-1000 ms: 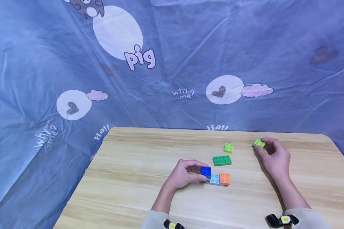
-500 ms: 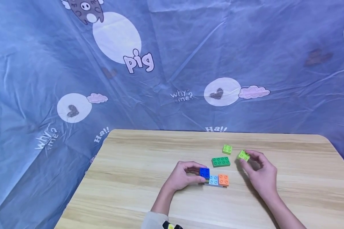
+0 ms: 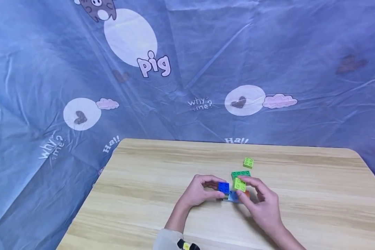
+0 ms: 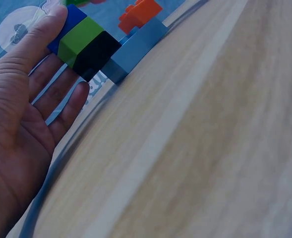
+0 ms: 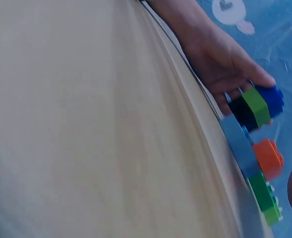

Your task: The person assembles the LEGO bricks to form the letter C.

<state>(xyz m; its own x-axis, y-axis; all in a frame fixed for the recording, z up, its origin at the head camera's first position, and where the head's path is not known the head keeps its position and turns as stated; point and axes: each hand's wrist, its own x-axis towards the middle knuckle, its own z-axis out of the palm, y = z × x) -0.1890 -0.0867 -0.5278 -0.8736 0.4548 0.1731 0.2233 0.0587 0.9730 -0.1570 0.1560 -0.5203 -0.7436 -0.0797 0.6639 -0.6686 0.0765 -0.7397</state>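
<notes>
My left hand pinches the blue brick on top of a small tower between thumb and fingers. Below it come a green brick and a black one. This tower stands at the left end of a long light-blue brick, whose other end carries an orange brick. My right hand pinches a lime two-by-two brick by its sides. In the head view that brick hangs over the light-blue one and partly covers it along with the orange brick.
Just behind the build, a long green brick lies on the wooden table. Farther back is another lime brick. A blue printed cloth hangs behind the table's far edge.
My right hand has carried the lime brick leftward and toward me, from the right back of the table to over the build. The left hand keeps its place on the blue brick.
</notes>
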